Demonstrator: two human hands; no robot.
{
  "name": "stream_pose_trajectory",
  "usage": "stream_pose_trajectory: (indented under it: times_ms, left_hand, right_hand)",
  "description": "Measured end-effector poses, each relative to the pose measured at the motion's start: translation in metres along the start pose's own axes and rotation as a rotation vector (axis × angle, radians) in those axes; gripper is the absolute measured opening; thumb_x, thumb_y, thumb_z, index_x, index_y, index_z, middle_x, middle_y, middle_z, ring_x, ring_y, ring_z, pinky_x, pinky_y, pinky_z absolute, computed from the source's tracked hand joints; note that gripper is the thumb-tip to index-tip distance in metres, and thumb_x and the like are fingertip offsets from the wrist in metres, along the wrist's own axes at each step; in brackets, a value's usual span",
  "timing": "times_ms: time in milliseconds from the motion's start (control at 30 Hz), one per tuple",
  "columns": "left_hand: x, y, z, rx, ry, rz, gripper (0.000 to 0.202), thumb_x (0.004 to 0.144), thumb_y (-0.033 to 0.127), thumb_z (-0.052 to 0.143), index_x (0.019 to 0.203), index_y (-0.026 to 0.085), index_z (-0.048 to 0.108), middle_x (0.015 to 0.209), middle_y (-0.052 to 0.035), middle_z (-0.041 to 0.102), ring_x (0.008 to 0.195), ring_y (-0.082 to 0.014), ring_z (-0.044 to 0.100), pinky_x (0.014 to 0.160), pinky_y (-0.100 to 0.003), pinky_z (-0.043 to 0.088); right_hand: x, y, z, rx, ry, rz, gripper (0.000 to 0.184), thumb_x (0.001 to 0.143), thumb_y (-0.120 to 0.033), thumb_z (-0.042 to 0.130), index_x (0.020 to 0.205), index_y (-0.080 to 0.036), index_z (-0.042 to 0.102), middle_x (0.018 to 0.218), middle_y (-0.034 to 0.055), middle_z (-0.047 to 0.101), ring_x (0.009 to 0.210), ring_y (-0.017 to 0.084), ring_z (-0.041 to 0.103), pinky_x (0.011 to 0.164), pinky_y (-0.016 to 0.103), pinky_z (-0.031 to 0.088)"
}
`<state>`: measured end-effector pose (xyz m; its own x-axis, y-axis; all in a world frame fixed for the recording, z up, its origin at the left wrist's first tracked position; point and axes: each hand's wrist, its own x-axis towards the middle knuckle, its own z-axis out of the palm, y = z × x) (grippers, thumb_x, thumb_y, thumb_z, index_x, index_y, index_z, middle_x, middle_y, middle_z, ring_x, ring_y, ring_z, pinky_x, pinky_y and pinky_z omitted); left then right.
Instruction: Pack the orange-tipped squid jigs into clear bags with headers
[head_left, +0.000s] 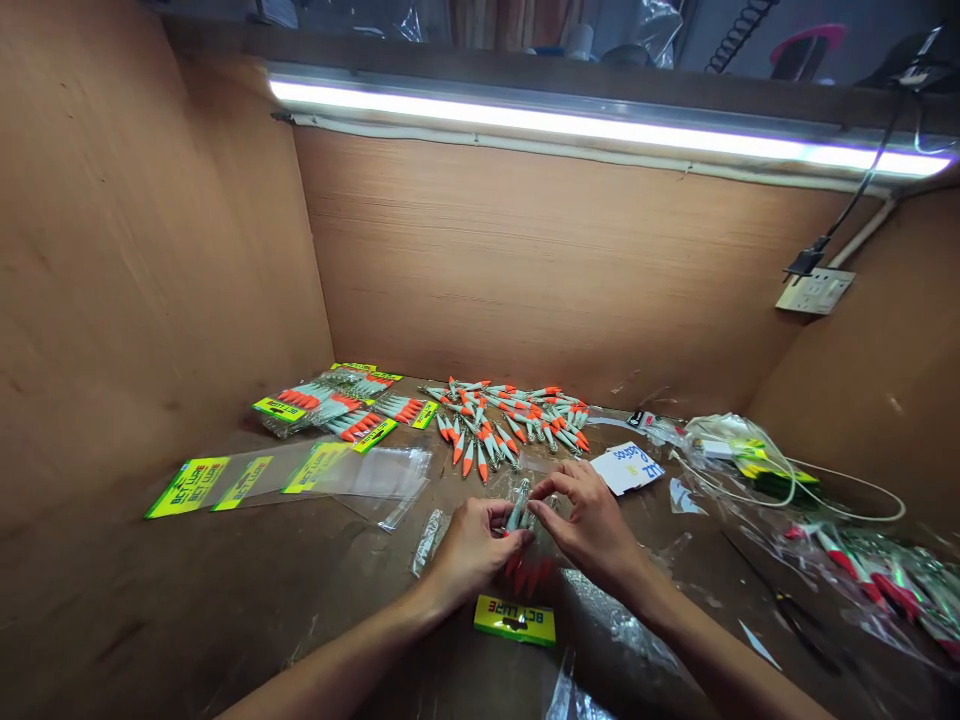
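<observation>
My left hand (474,545) is closed, thumb and fingers around pale fishing lures (517,508) with their hook ends pointing away from me. Thumb and forefinger of my right hand (586,515) come together at the same lures; what exactly they pinch is too small to make out. Just below the hands, the orange-red tips (529,577) of several lures show in what looks like a clear bag. Its yellow-green header card (515,620) lies upside down, closest to me.
Loose orange-and-white lures (517,415) form a pile at the back. Packed lures (337,405) and clear bags with yellow headers (247,480) lie left. To the right are a white card (628,468), pliers (787,605), a pale cable (862,487) and more bagged lures (877,580).
</observation>
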<state>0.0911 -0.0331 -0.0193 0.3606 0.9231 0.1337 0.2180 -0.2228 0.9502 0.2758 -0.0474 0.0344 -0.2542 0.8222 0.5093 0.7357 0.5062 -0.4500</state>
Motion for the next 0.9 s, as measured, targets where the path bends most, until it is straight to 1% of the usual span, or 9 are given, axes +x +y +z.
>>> stream_pose_trajectory:
  times_ms: [133,233,300,367,500,600,700,800,900]
  left_hand:
    - [-0.001,0.000,0.000,0.056,0.031,0.004,0.022,0.078,0.031,0.067,0.082,0.010,0.073,0.071,-0.0005,0.068,0.066,-0.0156,0.059,0.055,-0.021,0.036]
    - [0.000,0.001,0.000,0.018,0.036,-0.006,0.027,0.076,0.033,0.070,0.092,0.011,0.073,0.073,-0.0013,0.068,0.064,-0.0152,0.058,0.056,-0.021,0.039]
    - [0.001,0.002,0.000,-0.026,0.045,-0.003,0.037,0.073,0.036,0.075,0.100,0.012,0.072,0.077,-0.0031,0.069,0.065,-0.0159,0.059,0.059,-0.022,0.042]
    - [0.002,0.003,-0.001,-0.054,0.046,0.009,0.040,0.073,0.039,0.075,0.103,0.013,0.071,0.081,-0.0049,0.070,0.069,-0.0168,0.061,0.061,-0.023,0.043]
    - [-0.001,0.004,-0.003,0.001,0.014,0.026,0.032,0.084,0.042,0.064,0.085,0.011,0.071,0.074,-0.0029,0.066,0.068,-0.0164,0.058,0.057,-0.022,0.037]
    - [-0.003,0.004,-0.004,0.061,-0.007,0.046,0.036,0.088,0.043,0.059,0.074,0.011,0.067,0.066,0.0013,0.058,0.062,-0.0132,0.051,0.054,-0.021,0.030]
    - [-0.003,0.004,-0.004,0.056,-0.021,0.037,0.041,0.088,0.048,0.058,0.072,0.011,0.066,0.064,0.0020,0.054,0.061,-0.0123,0.047,0.054,-0.022,0.029]
    - [0.000,0.004,-0.007,-0.060,-0.119,-0.055,0.045,0.086,0.055,0.059,0.077,0.011,0.067,0.063,0.0017,0.055,0.056,-0.0117,0.046,0.052,-0.022,0.030]
    - [0.002,0.006,-0.015,-0.179,-0.303,-0.190,0.047,0.078,0.059,0.066,0.080,0.012,0.067,0.060,0.0032,0.053,0.049,-0.0092,0.041,0.049,-0.022,0.028]
  right_hand:
    - [0.001,-0.003,0.007,0.018,0.000,-0.050,0.005,0.087,-0.020,0.066,0.085,-0.023,0.068,0.090,0.0038,0.064,0.092,0.023,0.054,0.081,0.036,0.040]
    - [0.002,-0.002,0.007,0.061,-0.001,-0.066,0.007,0.088,-0.017,0.065,0.086,-0.023,0.068,0.090,0.0035,0.064,0.092,0.023,0.055,0.082,0.036,0.040]
    - [0.003,-0.002,0.004,0.099,0.004,-0.054,0.008,0.087,-0.016,0.065,0.086,-0.023,0.067,0.088,0.0027,0.064,0.091,0.022,0.056,0.081,0.035,0.040]
    - [0.005,-0.002,0.001,0.132,0.017,-0.031,0.008,0.087,-0.016,0.065,0.085,-0.023,0.067,0.086,0.0019,0.065,0.090,0.022,0.056,0.080,0.035,0.040]
    - [0.005,-0.004,-0.001,0.146,0.022,-0.031,0.009,0.088,-0.015,0.064,0.084,-0.023,0.066,0.085,0.0012,0.065,0.087,0.020,0.057,0.080,0.034,0.040]
    - [0.004,-0.005,-0.003,0.123,0.002,-0.068,0.009,0.088,-0.015,0.065,0.085,-0.023,0.067,0.086,0.0013,0.067,0.088,0.020,0.057,0.081,0.034,0.040]
    - [0.006,-0.003,-0.011,0.123,-0.025,-0.078,0.007,0.089,-0.020,0.065,0.083,-0.022,0.068,0.085,0.0019,0.068,0.086,0.020,0.058,0.079,0.033,0.041]
    - [0.012,0.007,-0.022,0.176,-0.036,0.000,0.014,0.092,-0.028,0.061,0.083,-0.020,0.069,0.081,0.0031,0.069,0.078,0.019,0.059,0.072,0.031,0.043]
    - [0.018,0.025,-0.026,0.285,-0.134,0.066,0.017,0.093,-0.032,0.060,0.092,-0.019,0.071,0.086,0.0043,0.072,0.076,0.018,0.061,0.070,0.030,0.045]
